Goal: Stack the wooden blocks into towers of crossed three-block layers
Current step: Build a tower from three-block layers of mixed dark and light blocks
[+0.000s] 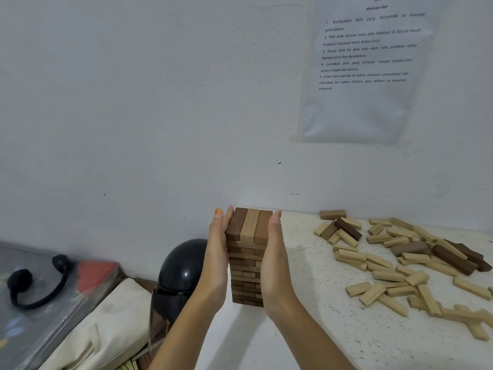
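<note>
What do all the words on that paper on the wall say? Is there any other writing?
On the paper sheet, the start of each line:
"Menindan Blok" (heading)
"1 Kumpulkan blok yang berselerak"
"2 Pilih blok lapisan asas"
"3 Susun blok ke atas"
"4 Laraskan blok yang tersasar"
"5 Ambil blok berbaki"
Number above the heading, and line ends: too blurred.
No other readable writing.

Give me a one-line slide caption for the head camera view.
Left hand and right hand press flat on opposite sides of the block tower; loose blocks lie scattered on the table.
</note>
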The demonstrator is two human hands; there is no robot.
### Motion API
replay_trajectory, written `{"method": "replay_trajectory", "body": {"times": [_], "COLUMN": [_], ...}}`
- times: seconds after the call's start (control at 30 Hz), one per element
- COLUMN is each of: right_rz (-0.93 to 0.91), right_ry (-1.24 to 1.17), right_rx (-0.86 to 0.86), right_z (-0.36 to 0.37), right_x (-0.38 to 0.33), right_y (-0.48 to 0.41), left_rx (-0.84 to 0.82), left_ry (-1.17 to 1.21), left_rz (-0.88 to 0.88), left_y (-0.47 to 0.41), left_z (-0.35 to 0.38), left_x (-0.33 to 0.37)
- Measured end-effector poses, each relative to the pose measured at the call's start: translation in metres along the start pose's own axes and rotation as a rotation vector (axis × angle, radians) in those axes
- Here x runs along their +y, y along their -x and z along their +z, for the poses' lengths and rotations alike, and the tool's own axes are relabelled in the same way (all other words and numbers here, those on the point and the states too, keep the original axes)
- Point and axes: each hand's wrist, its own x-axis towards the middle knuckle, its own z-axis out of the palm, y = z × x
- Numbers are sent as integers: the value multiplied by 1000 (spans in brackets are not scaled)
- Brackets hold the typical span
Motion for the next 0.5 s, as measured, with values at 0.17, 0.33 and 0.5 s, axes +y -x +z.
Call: {"method": "replay_trajectory", "body": {"times": [0.17,0.33,0.5], "right_rz": [-59,-176,-292], "right_ry": [15,28,123], "right_rx": [78,146,260], "right_z": [-21,-50,-78], "right_x": [-26,-46,-52], "right_y": [14,33,49], "left_rx": [85,253,35], "left_ry": [-38,-146,-170], "left_rz": [84,476,616], "left_y": [2,34,76], "left_z": [-14,-11,21], "left_x": [1,14,12]}}
